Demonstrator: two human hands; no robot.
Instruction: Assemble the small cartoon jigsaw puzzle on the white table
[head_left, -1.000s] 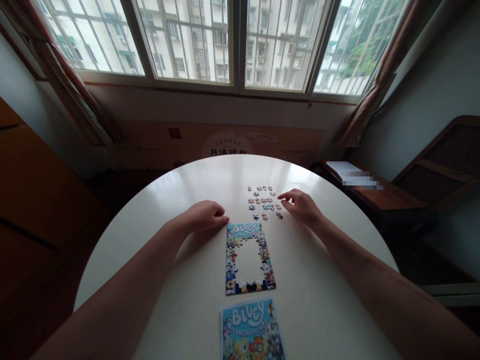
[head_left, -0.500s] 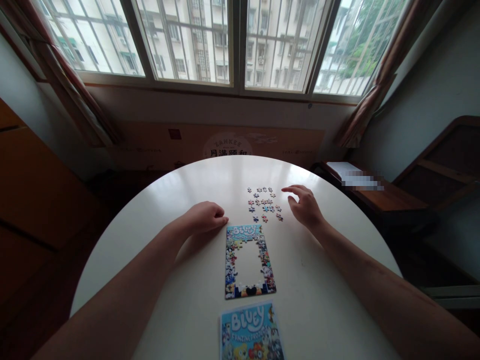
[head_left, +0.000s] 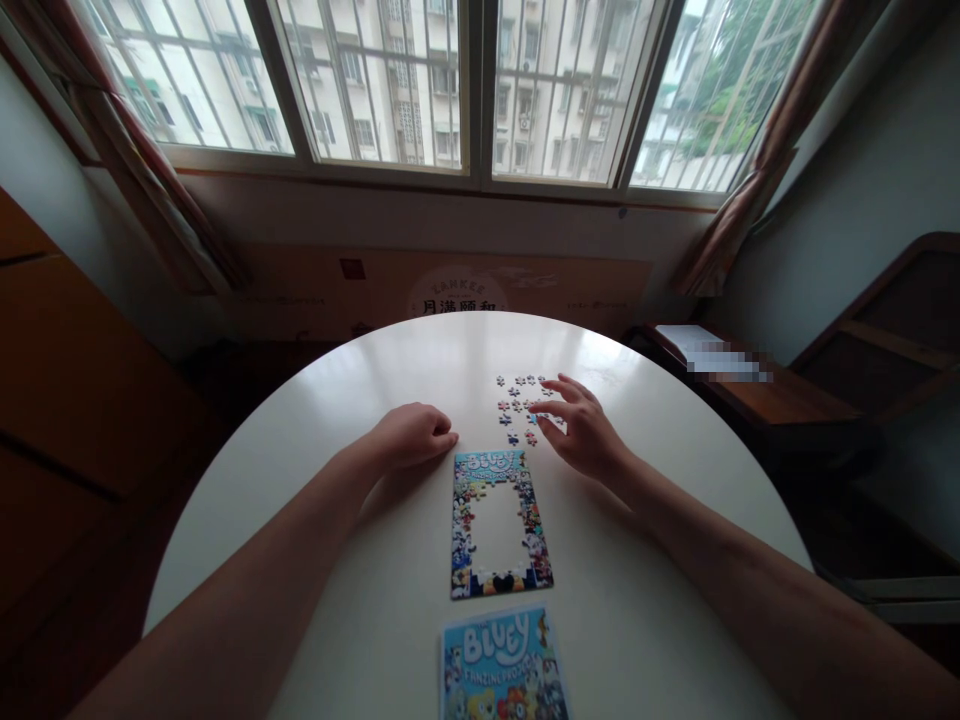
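Observation:
Several loose puzzle pieces [head_left: 513,439] lie spread on the far part of the white table. My right hand [head_left: 585,425] is over the right side of them, fingers apart, thumb and index near a blue piece; it hides some pieces. Nearer to me lies the puzzle frame [head_left: 462,520], its border filled in and its middle open to the table. My left hand [head_left: 415,434] rests on the table by the frame's upper left corner, fingers curled in; whether anything is inside them is hidden. Below the frame is a blue picture sheet [head_left: 499,655] lettered "Bluey".
The round white table [head_left: 360,600] fills the middle of the view. Beyond it stand a printed cardboard panel [head_left: 300,290] and a barred window. A wooden chair [head_left: 772,390] with white paper on it is at the right.
My right hand has moved left, from beside the loose pieces to over them. My left hand has stayed in place.

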